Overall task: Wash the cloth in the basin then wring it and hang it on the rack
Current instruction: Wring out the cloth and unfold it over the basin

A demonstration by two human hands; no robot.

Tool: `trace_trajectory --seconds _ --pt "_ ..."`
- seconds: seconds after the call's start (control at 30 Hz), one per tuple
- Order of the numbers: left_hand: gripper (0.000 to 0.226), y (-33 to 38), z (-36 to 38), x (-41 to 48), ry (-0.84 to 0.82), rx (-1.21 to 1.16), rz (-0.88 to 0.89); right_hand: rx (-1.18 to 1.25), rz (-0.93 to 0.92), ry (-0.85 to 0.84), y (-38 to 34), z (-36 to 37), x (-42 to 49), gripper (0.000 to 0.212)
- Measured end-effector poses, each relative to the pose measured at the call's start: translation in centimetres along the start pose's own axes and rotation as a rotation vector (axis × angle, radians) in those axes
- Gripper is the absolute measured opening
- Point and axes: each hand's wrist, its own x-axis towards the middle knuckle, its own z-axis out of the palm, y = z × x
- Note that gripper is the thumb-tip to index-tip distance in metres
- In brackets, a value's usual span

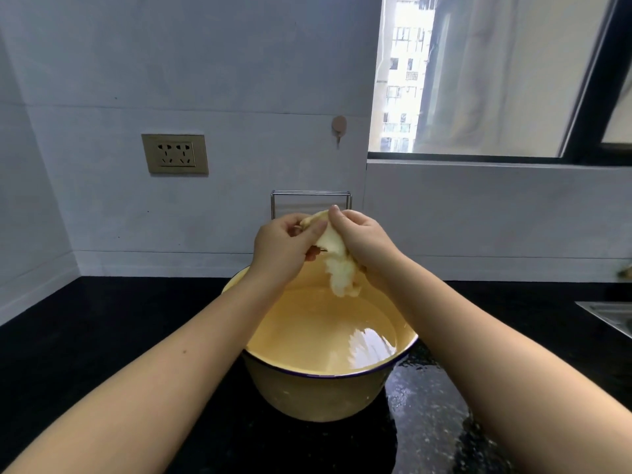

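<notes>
Cloth (pixel 337 258) bunched between both hands (pixel 323 241)

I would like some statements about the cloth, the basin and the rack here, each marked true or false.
1. Both hands grip the cloth. True: left hand, right hand.
2. The cloth lies under the water. False: it is held above the basin.
3. The basin holds water. True.
4. The cloth hangs on the rack. False: the visible part of the rack is bare.
5. The basin stands in a sink. False: it stands on the black counter.
</notes>
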Motion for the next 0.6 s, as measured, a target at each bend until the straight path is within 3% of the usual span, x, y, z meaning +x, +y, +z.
trace_trajectory --seconds 0.13,0.27,0.4,0.5,0.6 --pt "0.014 0.9 0.1 0.3 0.084 0.041 -0.036 0.108 0.119 -0.005 -0.5 -0.2 0.1 0.040" --pt "0.020 1.4 -0.2 0.6 0.170 0.074 -0.138 0.013 0.118 -0.230 -0.3 -0.8 -0.2 0.060" --pt "0.026 1.2 -0.7 0.8 0.288 0.202 -0.144 -0.002 0.173 -0.511 0.1 -1.7 -0.9 0.028" --pt "0.028 1.0 -1.6 1.0 0.344 0.120 -0.210 -0.049 0.155 -0.524 0.7 -2.5 -0.9 0.036" --pt "0.024 0.7 -2.0 0.8 0.337 0.007 -0.246 -0.057 0.131 -0.500 1.0 -3.3 -1.2 0.029"
